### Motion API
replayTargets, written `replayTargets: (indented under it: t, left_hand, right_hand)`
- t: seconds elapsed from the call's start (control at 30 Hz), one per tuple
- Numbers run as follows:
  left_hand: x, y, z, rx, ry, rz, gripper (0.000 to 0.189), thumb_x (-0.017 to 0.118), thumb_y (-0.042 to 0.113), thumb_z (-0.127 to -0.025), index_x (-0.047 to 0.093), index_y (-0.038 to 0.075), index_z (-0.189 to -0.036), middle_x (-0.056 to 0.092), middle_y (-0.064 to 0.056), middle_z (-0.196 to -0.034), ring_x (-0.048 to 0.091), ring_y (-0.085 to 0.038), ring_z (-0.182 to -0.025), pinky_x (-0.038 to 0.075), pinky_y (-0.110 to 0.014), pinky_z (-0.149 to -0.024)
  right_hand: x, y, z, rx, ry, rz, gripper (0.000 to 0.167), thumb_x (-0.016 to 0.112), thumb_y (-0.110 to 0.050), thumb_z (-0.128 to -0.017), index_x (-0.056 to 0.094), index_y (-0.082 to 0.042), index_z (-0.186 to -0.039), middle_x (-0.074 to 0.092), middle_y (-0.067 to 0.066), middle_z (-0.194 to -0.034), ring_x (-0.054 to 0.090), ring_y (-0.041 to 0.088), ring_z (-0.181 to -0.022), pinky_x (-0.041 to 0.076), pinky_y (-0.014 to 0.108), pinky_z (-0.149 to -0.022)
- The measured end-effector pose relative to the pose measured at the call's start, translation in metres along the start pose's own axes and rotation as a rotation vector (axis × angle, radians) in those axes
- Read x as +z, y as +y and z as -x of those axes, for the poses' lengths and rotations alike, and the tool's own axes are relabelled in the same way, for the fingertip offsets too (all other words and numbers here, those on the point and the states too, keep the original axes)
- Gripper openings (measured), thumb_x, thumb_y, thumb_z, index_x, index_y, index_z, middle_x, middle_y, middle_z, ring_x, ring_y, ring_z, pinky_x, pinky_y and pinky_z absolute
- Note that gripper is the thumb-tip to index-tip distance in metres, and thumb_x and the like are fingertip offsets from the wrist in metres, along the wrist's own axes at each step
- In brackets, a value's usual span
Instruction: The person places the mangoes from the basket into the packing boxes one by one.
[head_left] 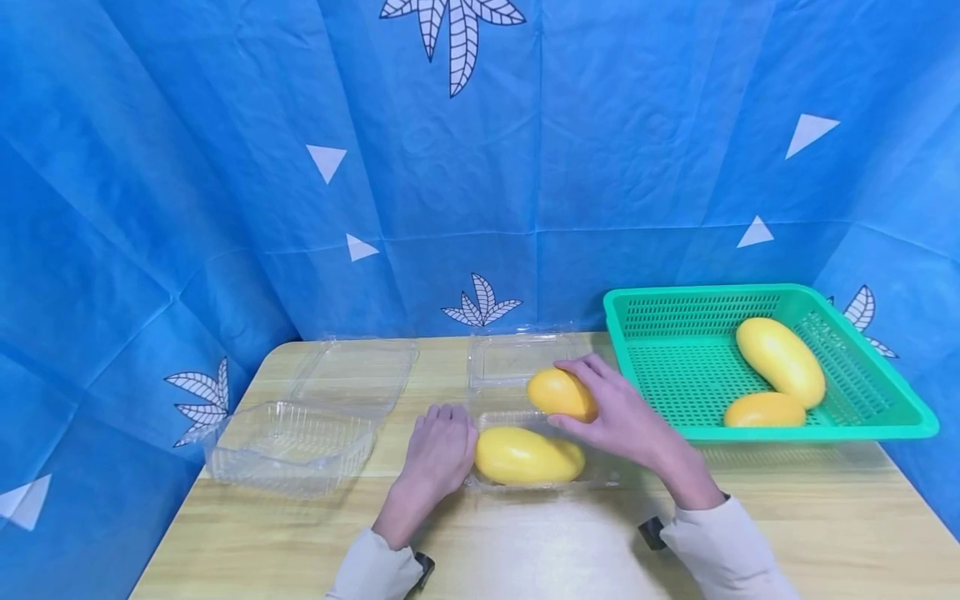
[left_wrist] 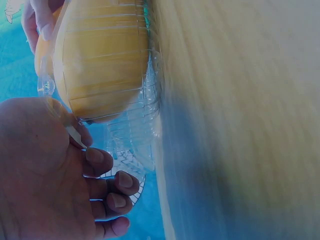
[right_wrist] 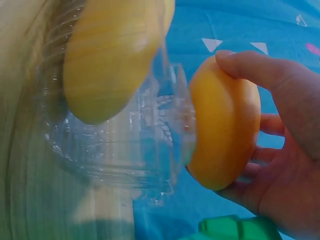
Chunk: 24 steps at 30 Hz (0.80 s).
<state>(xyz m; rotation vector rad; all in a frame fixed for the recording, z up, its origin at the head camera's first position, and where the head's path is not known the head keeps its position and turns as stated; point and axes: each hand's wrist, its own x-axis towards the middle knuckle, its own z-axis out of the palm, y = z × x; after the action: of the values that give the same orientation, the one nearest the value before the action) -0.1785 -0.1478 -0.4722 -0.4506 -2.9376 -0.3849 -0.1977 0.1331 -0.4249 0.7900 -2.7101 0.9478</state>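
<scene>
My right hand [head_left: 618, 412] grips a small orange-yellow mango [head_left: 561, 393], thumb on one side and fingers on the other. The fruit is held over the back right part of a clear plastic clamshell container [right_wrist: 115, 155]. Inside that container lies a larger yellow mango [head_left: 528, 457] on its side. At the container's left end, my left hand [head_left: 438, 450] pinches the rim between thumb and forefinger. Its other fingers curl loosely beside the plastic wall in the left wrist view. The container's lid [head_left: 517, 358] is folded back, flat on the table.
A second clamshell container [head_left: 292, 454] stands on the left with its lid folded back. On the right, a green plastic basket [head_left: 667, 375] holds two yellow mangoes [head_left: 782, 360]. A blue patterned curtain [head_left: 600, 167] hangs behind the wooden table [head_left: 525, 550].
</scene>
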Motion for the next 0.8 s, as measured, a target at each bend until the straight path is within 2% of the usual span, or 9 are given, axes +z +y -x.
replayTargets:
  t: [0.27, 0.5, 0.8]
  left_hand:
    - [-0.002, 0.001, -0.001, 0.006, 0.006, 0.001, 0.03, 0.043, 0.018, -0.105, 0.043, 0.011, -0.076, 0.041, -0.003, -0.07, 0.04, -0.022, -0.069, 0.038, -0.036, -0.068]
    - [-0.001, 0.0, -0.001, -0.005, -0.004, 0.005, 0.03, 0.042, 0.018, -0.106, 0.044, 0.011, -0.076, 0.042, -0.003, -0.071, 0.04, -0.022, -0.069, 0.038, -0.036, -0.068]
    - [-0.001, 0.001, -0.001, -0.014, -0.015, -0.006, 0.03, 0.042, 0.02, -0.106, 0.045, 0.011, -0.078, 0.043, -0.003, -0.072, 0.042, -0.023, -0.071, 0.039, -0.037, -0.069]
  right_hand:
    - [0.007, -0.002, -0.002, 0.012, -0.038, 0.041, 0.076, 0.081, -0.05, -0.085, 0.054, -0.012, -0.145, 0.059, 0.007, -0.121, 0.059, 0.018, -0.087, 0.053, 0.029, -0.065]
    - [0.015, -0.006, -0.003, 0.021, -0.067, 0.049, 0.075, 0.085, -0.039, -0.084, 0.054, -0.008, -0.144, 0.058, 0.007, -0.115, 0.057, 0.018, -0.085, 0.052, 0.031, -0.067]
    - [0.025, -0.004, -0.003, 0.043, -0.097, 0.098, 0.072, 0.084, -0.036, -0.085, 0.054, -0.007, -0.143, 0.062, 0.014, -0.124, 0.063, 0.024, -0.091, 0.056, 0.037, -0.069]
